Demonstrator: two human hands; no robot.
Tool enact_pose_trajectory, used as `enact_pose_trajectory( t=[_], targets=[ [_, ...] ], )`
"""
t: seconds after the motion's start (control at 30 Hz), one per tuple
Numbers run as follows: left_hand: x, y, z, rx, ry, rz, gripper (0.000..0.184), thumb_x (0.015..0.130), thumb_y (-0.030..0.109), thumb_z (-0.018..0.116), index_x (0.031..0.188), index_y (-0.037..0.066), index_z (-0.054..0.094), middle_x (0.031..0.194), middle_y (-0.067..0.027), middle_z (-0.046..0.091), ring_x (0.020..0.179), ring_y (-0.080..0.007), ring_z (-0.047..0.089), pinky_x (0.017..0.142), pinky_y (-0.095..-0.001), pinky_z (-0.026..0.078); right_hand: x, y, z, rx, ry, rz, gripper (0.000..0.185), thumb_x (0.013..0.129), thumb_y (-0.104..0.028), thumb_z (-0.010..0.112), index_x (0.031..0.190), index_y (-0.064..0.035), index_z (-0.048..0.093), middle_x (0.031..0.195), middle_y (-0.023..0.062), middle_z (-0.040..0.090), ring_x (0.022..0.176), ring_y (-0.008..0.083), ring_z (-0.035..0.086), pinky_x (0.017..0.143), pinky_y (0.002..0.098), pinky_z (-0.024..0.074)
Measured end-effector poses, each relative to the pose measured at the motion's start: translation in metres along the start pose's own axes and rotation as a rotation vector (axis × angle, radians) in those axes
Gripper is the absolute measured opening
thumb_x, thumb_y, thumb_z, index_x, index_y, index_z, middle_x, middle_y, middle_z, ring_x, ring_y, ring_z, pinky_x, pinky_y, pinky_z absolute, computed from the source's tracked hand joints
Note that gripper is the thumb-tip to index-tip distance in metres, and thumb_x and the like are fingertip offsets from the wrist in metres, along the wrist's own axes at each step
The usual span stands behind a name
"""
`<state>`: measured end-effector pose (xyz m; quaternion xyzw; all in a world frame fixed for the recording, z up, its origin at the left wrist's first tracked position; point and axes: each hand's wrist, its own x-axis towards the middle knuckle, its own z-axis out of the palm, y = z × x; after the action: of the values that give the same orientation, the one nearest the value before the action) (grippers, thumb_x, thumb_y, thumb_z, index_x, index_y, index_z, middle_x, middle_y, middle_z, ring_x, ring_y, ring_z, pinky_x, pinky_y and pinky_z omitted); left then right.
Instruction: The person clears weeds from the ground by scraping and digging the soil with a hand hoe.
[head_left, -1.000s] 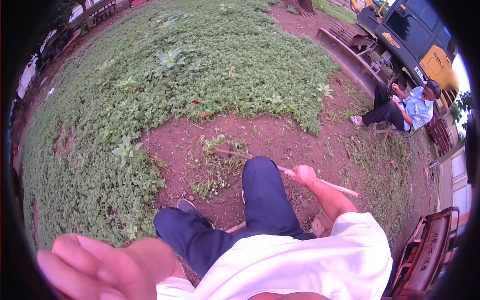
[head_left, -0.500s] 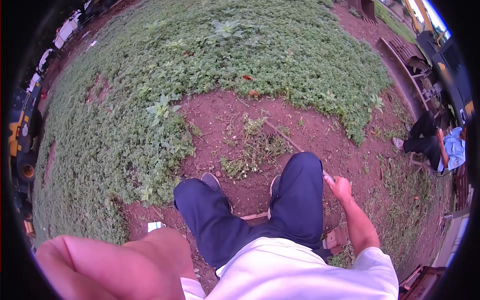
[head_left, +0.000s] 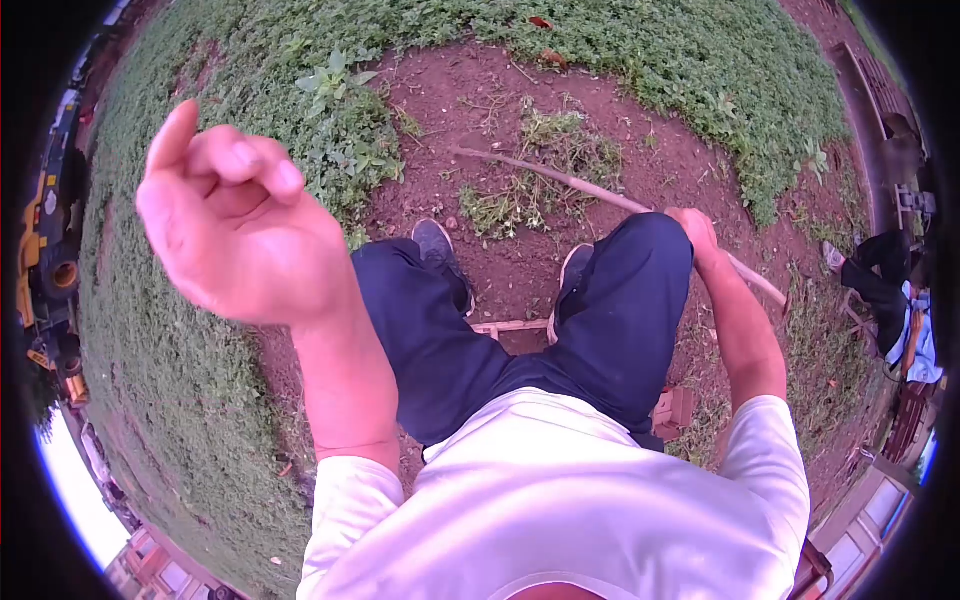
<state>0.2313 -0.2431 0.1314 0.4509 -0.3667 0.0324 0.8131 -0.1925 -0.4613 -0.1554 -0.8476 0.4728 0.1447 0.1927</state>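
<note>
My right hand (head_left: 695,235) is closed around a long wooden stick (head_left: 590,190), beside my right knee. The stick's narrow, slightly bent end reaches left over the bare soil, and its other end sticks out to the right past my forearm. My left hand (head_left: 240,225) is raised in front of my left side, palm up. Its fingers are loosely curled and apart, with nothing in them. Between and beyond my shoes lies a loose heap of uprooted weeds (head_left: 510,205), partly under the stick.
Low green plants (head_left: 680,60) border the reddish soil (head_left: 430,90). A wooden bar (head_left: 515,326) runs between my feet. An open cardboard box (head_left: 673,410) lies by my right thigh. At right sits a person in a light blue shirt (head_left: 922,345). Yellow machinery (head_left: 45,225) stands far left.
My left hand has risen from the lower left, its fingers now in view. The stick has swung flatter, its far end moving left across the weeds. The view has tilted down.
</note>
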Motion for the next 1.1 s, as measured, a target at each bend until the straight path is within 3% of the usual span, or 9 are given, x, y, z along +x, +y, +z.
enact_pose_trajectory(
  t=[0.07, 0.17, 0.23, 0.37, 0.63, 0.7, 0.8, 0.9, 1.1],
  targets=[
    [-0.017, -0.064, -0.004, 0.126, 0.061, -0.205, 0.027, 0.106, 0.018, 0.054, 0.109, -0.006, 0.066, 0.074, -0.0023, 0.057, 0.056, -0.0081, 0.049, 0.05, -0.0221, 0.038, 0.031, -0.014, 0.0, -0.039, -0.043, -0.069, 0.055, 0.092, -0.058, 0.056, 0.091, -0.0052, 0.072, 0.088, 0.0237, 0.07, 0.093, 0.0431, 0.068, 0.084, 0.0521, 0.0512],
    [-0.042, -0.13, -0.023, 0.27, 0.02, -0.341, 0.022, 0.104, 0.016, 0.059, 0.11, -0.004, 0.067, 0.073, 0.0005, 0.056, 0.055, -0.0059, 0.048, 0.047, -0.0209, 0.035, 0.052, -0.045, -0.011, -0.056, -0.092, -0.204, 0.064, 0.094, -0.065, 0.051, 0.086, -0.0054, 0.071, 0.082, 0.0222, 0.07, 0.088, 0.0434, 0.068, 0.081, 0.0523, 0.0514],
    [-0.046, -0.144, -0.028, 0.312, 0.052, -0.575, 0.022, 0.103, 0.016, 0.061, 0.111, -0.003, 0.067, 0.072, 0.0009, 0.056, 0.055, -0.0055, 0.048, 0.046, -0.0202, 0.032, 0.06, -0.044, -0.008, -0.149, -0.121, -0.278, 0.072, 0.092, -0.073, 0.049, 0.089, -0.0041, 0.073, 0.082, 0.0222, 0.07, 0.09, 0.0425, 0.068, 0.083, 0.052, 0.0516],
    [-0.04, -0.151, -0.025, 0.299, 0.031, -0.561, 0.023, 0.103, 0.018, 0.062, 0.111, -0.003, 0.067, 0.07, 0.002, 0.055, 0.054, -0.0052, 0.047, 0.046, -0.0201, 0.031, 0.057, 0.012, -0.011, -0.263, -0.097, -0.16, 0.075, 0.091, -0.075, 0.049, 0.087, -0.0036, 0.071, 0.081, 0.0224, 0.069, 0.088, 0.0421, 0.068, 0.083, 0.0513, 0.0527],
    [-0.043, -0.147, -0.009, 0.274, -0.03, -0.621, 0.024, 0.103, 0.018, 0.062, 0.111, -0.003, 0.067, 0.071, 0.0021, 0.055, 0.053, -0.0051, 0.048, 0.046, -0.02, 0.031, -0.034, 0.121, -0.045, -0.288, -0.08, 0.246, 0.083, 0.086, -0.083, 0.047, 0.083, -0.0039, 0.073, 0.085, 0.0225, 0.071, 0.09, 0.0413, 0.069, 0.082, 0.0513, 0.0536],
    [-0.045, -0.145, -0.009, 0.269, -0.034, -0.619, 0.024, 0.102, 0.019, 0.063, 0.111, -0.003, 0.067, 0.071, 0.0022, 0.055, 0.053, -0.005, 0.048, 0.046, -0.0198, 0.031, -0.06, 0.13, -0.043, -0.225, -0.055, 0.33, 0.085, 0.087, -0.081, 0.049, 0.084, 0.0008, 0.072, 0.083, 0.0268, 0.069, 0.086, 0.045, 0.069, 0.079, 0.0527, 0.0529],
    [-0.045, -0.142, -0.009, 0.28, -0.043, -0.627, 0.024, 0.102, 0.02, 0.064, 0.111, -0.002, 0.067, 0.071, 0.0021, 0.056, 0.053, -0.0048, 0.048, 0.045, -0.0198, 0.03, -0.086, 0.116, -0.041, -0.151, -0.11, 0.472, 0.083, 0.087, -0.079, 0.054, 0.082, 0.0013, 0.073, 0.078, 0.0275, 0.068, 0.085, 0.0442, 0.069, 0.078, 0.0523, 0.0523],
    [-0.046, -0.141, -0.008, 0.276, -0.05, -0.645, 0.023, 0.101, 0.02, 0.064, 0.111, -0.002, 0.068, 0.071, 0.002, 0.056, 0.052, -0.0046, 0.047, 0.045, -0.02, 0.029, -0.093, 0.085, -0.031, 0.044, -0.051, 0.44, 0.078, 0.089, -0.074, 0.056, 0.082, 0.0021, 0.073, 0.075, 0.0267, 0.066, 0.082, 0.0429, 0.069, 0.077, 0.0516, 0.052],
    [-0.056, -0.148, -0.008, 0.304, -0.08, -0.666, 0.022, 0.101, 0.019, 0.064, 0.108, -0.001, 0.068, 0.068, 0.002, 0.054, 0.051, -0.0048, 0.047, 0.044, -0.0201, 0.028, 0.014, 0.005, 0.002, 0.292, -0.103, 0.334, 0.069, 0.093, -0.068, 0.055, 0.092, -0.0013, 0.074, 0.09, 0.024, 0.071, 0.091, 0.0409, 0.068, 0.082, 0.051, 0.0509]
  ],
)
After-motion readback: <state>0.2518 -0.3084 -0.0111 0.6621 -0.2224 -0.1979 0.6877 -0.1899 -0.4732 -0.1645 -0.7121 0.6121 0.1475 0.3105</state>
